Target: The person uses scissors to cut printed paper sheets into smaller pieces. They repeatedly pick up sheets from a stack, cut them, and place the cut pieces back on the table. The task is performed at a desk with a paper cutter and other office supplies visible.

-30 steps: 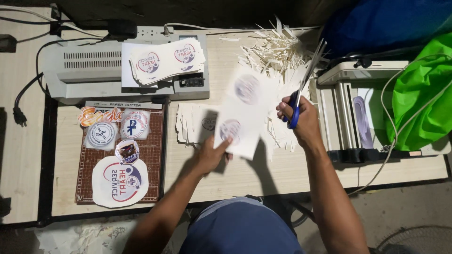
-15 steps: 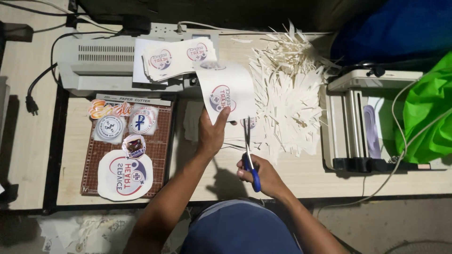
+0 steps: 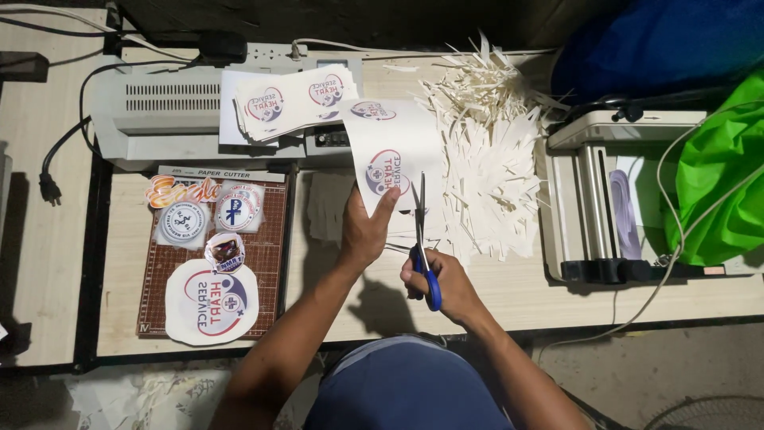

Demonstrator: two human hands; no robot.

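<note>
My left hand (image 3: 364,232) holds up a white printed sheet (image 3: 394,143) that carries round red-and-blue emblems, pinching its lower edge. My right hand (image 3: 442,285) grips blue-handled scissors (image 3: 422,239), blades pointing away from me and cutting into the sheet's lower right edge beside one emblem. Both hands are above the wooden table (image 3: 517,291), in front of my body.
A heap of white paper strips (image 3: 489,151) lies to the right of the sheet. A grey laminator (image 3: 159,111) with a stack of printed sheets (image 3: 290,99) stands at the back left. A brown cutting mat (image 3: 211,247) holds several cut-out stickers. A white machine (image 3: 613,199) and green cloth (image 3: 720,183) sit right.
A second ago my left hand pressed the sheet flat while my right held the scissors out to the right. Since then the sheet was lifted and the scissors brought in under it, cutting.
</note>
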